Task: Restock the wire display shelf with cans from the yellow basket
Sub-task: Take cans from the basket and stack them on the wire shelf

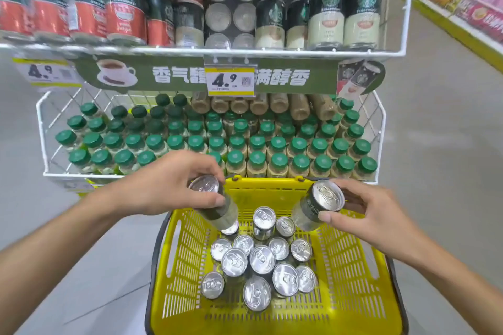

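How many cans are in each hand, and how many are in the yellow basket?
Can held by the left hand: 1
Can held by the right hand: 1
Cans in the yellow basket, one half hidden under the left hand's can: 13
Total: 15 cans

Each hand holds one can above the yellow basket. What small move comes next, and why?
Probably lift both cans toward the upper wire shelf. The left hand holds the left can, the right hand the right can, above the yellow basket; their dark-and-cream labels seem to match the cream cans there.
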`<action>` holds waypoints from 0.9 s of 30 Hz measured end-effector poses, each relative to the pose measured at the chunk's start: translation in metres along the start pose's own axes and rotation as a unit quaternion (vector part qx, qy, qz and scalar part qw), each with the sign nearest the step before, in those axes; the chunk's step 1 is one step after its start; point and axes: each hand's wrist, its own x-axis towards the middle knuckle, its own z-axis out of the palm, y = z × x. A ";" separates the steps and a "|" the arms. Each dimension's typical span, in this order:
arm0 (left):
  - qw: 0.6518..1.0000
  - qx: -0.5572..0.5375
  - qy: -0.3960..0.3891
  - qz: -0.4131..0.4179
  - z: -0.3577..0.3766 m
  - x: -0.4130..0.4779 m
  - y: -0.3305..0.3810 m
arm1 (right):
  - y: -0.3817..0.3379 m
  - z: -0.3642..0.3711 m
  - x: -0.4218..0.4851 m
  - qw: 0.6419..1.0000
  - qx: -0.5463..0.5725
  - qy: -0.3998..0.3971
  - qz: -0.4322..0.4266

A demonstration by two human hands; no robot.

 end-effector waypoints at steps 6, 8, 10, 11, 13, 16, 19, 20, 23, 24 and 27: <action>0.994 -0.071 0.047 0.062 -0.096 0.038 0.096 | -0.096 -0.030 0.063 0.995 0.049 0.035 -0.074; 0.991 -0.067 0.079 0.084 -0.125 0.048 0.124 | -0.126 -0.044 0.078 0.993 0.066 0.041 -0.090; 0.988 -0.051 0.109 0.098 -0.152 0.056 0.147 | -0.154 -0.058 0.093 0.992 0.064 0.045 -0.100; 0.986 -0.046 0.123 0.104 -0.164 0.059 0.157 | -0.167 -0.065 0.101 0.991 0.063 0.051 -0.104; 0.981 -0.027 0.155 0.111 -0.184 0.067 0.171 | -0.188 -0.080 0.118 0.991 0.052 0.057 -0.112; 0.975 0.044 0.197 0.091 -0.203 0.086 0.177 | -0.205 -0.093 0.150 0.993 0.004 0.055 -0.108; 0.973 0.090 0.203 0.062 -0.212 0.108 0.165 | -0.211 -0.095 0.182 0.992 -0.039 0.069 -0.096; 0.974 0.088 0.203 0.053 -0.213 0.115 0.159 | -0.212 -0.095 0.192 0.991 -0.057 0.074 -0.092; 0.980 0.046 0.193 0.024 -0.211 0.132 0.141 | -0.213 -0.090 0.218 0.992 -0.081 0.058 -0.076; 0.981 0.034 0.189 0.023 -0.210 0.137 0.135 | -0.213 -0.087 0.225 0.992 -0.092 0.052 -0.069; 0.984 0.009 0.179 0.021 -0.205 0.152 0.119 | -0.210 -0.078 0.240 0.988 -0.138 0.038 -0.058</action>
